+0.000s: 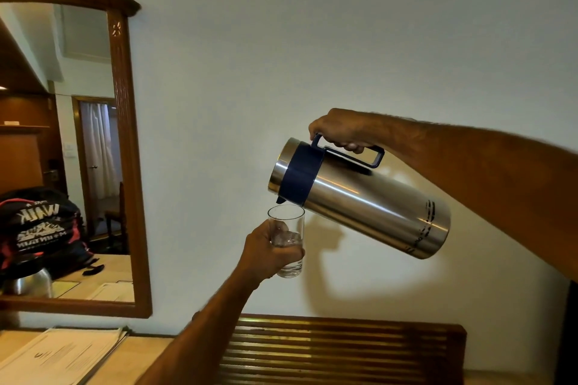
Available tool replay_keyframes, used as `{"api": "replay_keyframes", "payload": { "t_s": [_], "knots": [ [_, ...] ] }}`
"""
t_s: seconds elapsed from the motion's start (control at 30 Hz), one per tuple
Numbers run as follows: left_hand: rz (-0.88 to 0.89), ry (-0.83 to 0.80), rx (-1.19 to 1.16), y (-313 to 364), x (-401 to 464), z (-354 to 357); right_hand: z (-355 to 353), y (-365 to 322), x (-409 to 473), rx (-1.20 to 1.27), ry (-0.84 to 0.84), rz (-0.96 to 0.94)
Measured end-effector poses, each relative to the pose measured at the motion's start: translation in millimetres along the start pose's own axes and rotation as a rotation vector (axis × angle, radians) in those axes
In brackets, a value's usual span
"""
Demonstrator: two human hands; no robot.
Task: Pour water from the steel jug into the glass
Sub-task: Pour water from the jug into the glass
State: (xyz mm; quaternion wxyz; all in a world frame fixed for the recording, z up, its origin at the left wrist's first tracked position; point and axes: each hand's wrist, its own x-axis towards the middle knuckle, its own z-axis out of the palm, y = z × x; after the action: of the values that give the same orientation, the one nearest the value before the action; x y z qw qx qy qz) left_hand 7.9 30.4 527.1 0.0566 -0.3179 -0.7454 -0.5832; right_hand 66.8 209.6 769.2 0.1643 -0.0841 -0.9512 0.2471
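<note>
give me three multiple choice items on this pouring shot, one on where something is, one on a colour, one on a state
1. Where is the spout of the steel jug relative to the glass?
A. just above the glass's rim
B. below the glass's base
C. far off to the left of the mirror

2. What colour are the jug's collar and handle?
A. red
B. dark blue
C. white

3. How is the jug held?
A. upright on the table
C. upside down with its base straight up
B. tilted, mouth end lower, in the air

Answers
1. A: the small spout sits right over the glass's open rim, which the left hand holds up.
2. B: the band around the mouth and the loop handle are both dark blue.
3. B: the right hand grips the handle and the body slopes down toward the glass.
</note>
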Motion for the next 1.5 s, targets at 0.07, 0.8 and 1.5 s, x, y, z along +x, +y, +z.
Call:
{"api": "replay_keyframes", "payload": {
  "t_s": [0.07, 0.8, 1.5],
  "knots": [
    [0.005, -0.002, 0.004, 0.1, -0.9, 0.7, 1.9, 0.7, 0.0, -0.010, -0.002, -0.004],
    [0.007, 0.009, 0.024, -6.7, -1.4, -2.6, 3.4, -23.7, -8.8, -0.241, -0.059, -0.143],
    [0.009, -0.017, 0.004, 6.5, -7.7, 0.1, -3.8, -20.3, -11.5, -0.217, -0.020, -0.150]
  ]
}}
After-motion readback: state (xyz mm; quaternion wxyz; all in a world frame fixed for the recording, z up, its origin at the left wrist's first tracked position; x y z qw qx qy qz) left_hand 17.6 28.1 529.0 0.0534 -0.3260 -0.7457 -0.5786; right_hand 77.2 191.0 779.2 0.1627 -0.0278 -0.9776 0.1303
